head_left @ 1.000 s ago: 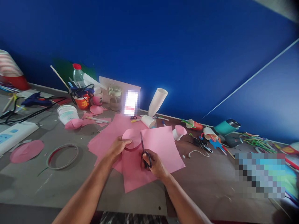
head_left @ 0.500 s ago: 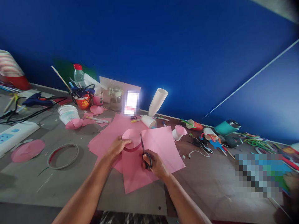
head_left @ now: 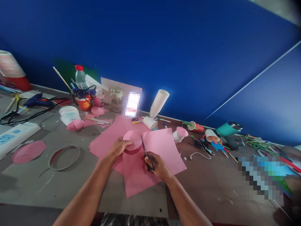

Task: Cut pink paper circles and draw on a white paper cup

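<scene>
My left hand (head_left: 119, 147) pinches the left edge of a round pink paper piece (head_left: 133, 140) between thumb and fingers. In my right hand (head_left: 156, 164) is a pair of black-handled scissors (head_left: 149, 158), fingers wrapped in the handles. Its blades point up and away from me, close by the right edge of the paper circle; they look nearly closed. Beneath both hands lie large pink paper sheets (head_left: 162, 147), spread unevenly over one another. Whether the blades touch the circle, I cannot tell.
Left stand a tape roll (head_left: 64, 158), another pink circle (head_left: 29, 152), a power strip (head_left: 18, 138) and white cups (head_left: 69, 116). At the back are a glass jar (head_left: 117, 99) and a leaning cup stack (head_left: 159, 103). A teal flask (head_left: 228, 129) lies right; a person's hand shows at far right.
Both hands keep nearly the same place, with the paper circle still held. The scissors and right hand have shifted very slightly. The hand at the far right has moved a little.
</scene>
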Available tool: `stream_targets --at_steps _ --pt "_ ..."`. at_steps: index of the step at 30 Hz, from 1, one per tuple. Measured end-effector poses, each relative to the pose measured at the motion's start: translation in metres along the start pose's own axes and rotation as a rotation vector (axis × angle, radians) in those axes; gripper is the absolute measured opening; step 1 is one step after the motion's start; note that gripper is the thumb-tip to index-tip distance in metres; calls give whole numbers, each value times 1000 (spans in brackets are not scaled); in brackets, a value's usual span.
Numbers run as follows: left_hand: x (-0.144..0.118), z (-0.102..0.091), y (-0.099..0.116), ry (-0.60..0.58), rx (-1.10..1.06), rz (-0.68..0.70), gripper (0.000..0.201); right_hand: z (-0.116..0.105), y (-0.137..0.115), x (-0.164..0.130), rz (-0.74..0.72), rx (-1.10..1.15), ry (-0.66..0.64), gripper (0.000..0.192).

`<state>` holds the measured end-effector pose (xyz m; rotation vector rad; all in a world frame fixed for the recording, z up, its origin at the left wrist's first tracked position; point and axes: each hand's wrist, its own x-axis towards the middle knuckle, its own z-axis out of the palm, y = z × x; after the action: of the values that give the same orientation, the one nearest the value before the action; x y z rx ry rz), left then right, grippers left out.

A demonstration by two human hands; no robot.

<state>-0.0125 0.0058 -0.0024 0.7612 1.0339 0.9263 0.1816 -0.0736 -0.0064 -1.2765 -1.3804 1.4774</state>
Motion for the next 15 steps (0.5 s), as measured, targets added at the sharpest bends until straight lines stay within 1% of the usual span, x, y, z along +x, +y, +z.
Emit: stream_targets --at_steps 4,10,15 --pt "0 -1 1 15 5 -22 26 -1 -2 -1 -1 -11 -9 62" --pt "0 -1 1 9 20 0 24 -3 -2 0 -19 -27 -25 62" --pt "1 -2 0 16 3 -8 23 -4 -1 -1 -17 -32 -29 60"
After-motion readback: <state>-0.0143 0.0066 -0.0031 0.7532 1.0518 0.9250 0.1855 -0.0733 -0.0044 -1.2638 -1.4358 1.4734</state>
